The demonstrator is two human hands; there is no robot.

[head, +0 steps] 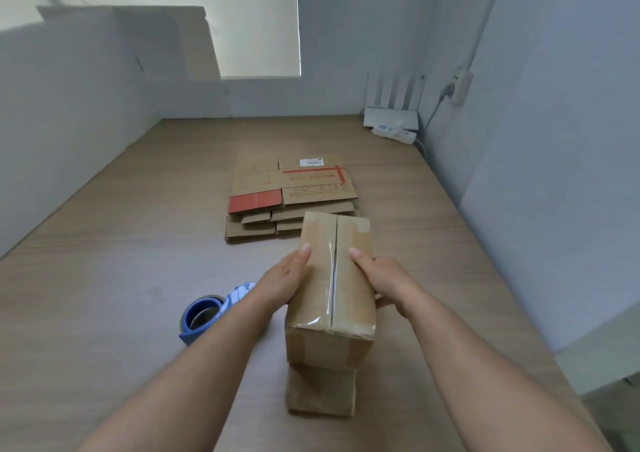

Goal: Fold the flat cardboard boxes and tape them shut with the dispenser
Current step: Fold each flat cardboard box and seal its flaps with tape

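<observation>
The left hand point(282, 282) and right hand point(384, 278) grip the taped brown cardboard box point(351, 299) between them. An uneven squeeze may split its seam. The blue tape dispenser point(204, 313) lies left of the grip.

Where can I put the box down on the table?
Bare tabletop lies left of the flat cardboard stack and right of the taped box. The back right corner is crowded by the router and power strip; the tape dispenser sits by the left hand.
</observation>
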